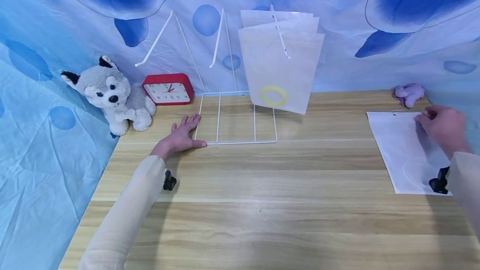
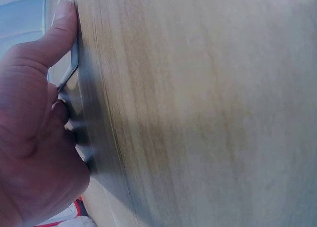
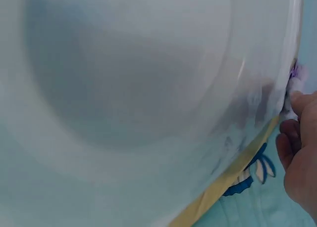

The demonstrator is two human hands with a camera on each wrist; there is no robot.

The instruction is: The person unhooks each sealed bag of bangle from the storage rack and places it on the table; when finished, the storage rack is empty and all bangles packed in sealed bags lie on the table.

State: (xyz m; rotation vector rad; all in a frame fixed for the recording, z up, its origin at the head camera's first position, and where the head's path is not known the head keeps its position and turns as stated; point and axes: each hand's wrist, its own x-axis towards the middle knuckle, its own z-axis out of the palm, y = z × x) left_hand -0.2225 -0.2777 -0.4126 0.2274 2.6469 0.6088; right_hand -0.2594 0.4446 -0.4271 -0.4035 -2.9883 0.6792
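Note:
A white wire rack (image 1: 236,142) with three slanted hooks stands on the table. My left hand (image 1: 183,133) rests on its left front corner, fingers spread and thumb along the front wire; the left wrist view shows the thumb (image 2: 57,36) on the wire. Several flat white plastic bags (image 1: 279,59) hang from the right hook, the front one bearing a yellow ring. At the far right another flat white bag (image 1: 393,149) with a small hang hole lies on the table. My right hand (image 1: 446,128) pinches its top edge; in the right wrist view the bag's faint round shape (image 3: 129,83) fills most of the frame.
Behind the rack's left side are a red clock (image 1: 168,89) and a grey-white plush husky (image 1: 116,95). A small purple plush (image 1: 409,95) lies just beyond the right-hand bag. Blue cloth with whales (image 1: 330,66) hangs along the table's back and sides.

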